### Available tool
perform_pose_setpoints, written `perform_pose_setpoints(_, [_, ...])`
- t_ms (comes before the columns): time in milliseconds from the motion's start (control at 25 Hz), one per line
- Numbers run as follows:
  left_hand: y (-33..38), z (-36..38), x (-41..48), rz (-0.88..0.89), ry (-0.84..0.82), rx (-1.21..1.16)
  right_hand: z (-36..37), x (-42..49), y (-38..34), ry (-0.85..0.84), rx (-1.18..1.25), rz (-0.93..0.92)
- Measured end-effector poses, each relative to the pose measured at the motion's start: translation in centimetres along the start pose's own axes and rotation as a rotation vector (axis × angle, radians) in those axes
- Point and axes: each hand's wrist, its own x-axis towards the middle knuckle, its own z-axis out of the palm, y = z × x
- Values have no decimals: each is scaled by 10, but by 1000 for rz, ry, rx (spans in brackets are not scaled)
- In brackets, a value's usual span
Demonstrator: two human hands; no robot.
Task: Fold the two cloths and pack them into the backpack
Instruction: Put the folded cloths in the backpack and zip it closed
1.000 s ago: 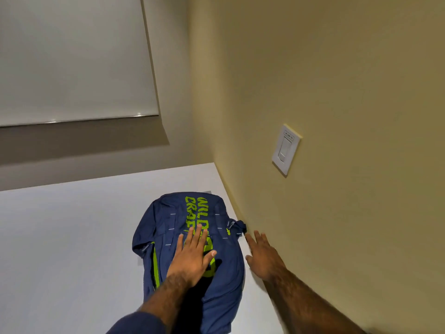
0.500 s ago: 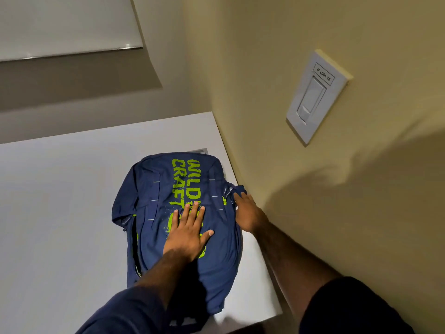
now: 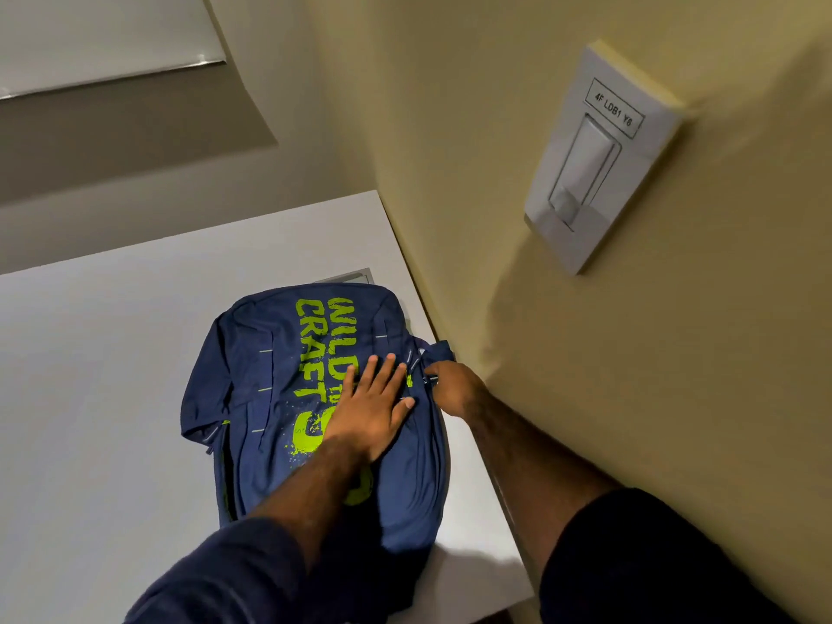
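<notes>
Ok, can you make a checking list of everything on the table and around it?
Surface: white table, set against the wall.
Job's things: blue backpack lies flat on the table; no cloths seen.
Clutter: a flat grey thing peeks out behind the backpack.
Hands: left hand presses flat on the backpack; right hand pinches its right edge.
Cables: nothing seen.
Surroundings: yellow wall with a switch; blind at the back.

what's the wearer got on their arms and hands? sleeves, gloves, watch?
No gloves, rings or watch show on the left hand or the right hand. The left arm has a dark navy sleeve that leaves the forearm uncovered. The right arm's sleeve looks darker, near black, and also stops short of the forearm. No markings are visible on either sleeve.
</notes>
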Motion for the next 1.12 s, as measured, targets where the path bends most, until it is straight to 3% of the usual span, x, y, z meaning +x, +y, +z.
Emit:
perform_pose_setpoints(200, [-9,4,30,15,-182,119,0,3,-4,43,-73,2])
perform_pose_setpoints(480, [-9,6,31,1,-243,144,-1,2,-11,29,-198,91])
perform_pose_setpoints(720, [-9,2,33,-8,-300,146,2,-25,-14,139,-479,-16])
perform_pose_setpoints(1120, [-8,-2,34,1,-336,167,20,-106,-4,132,-401,-31])
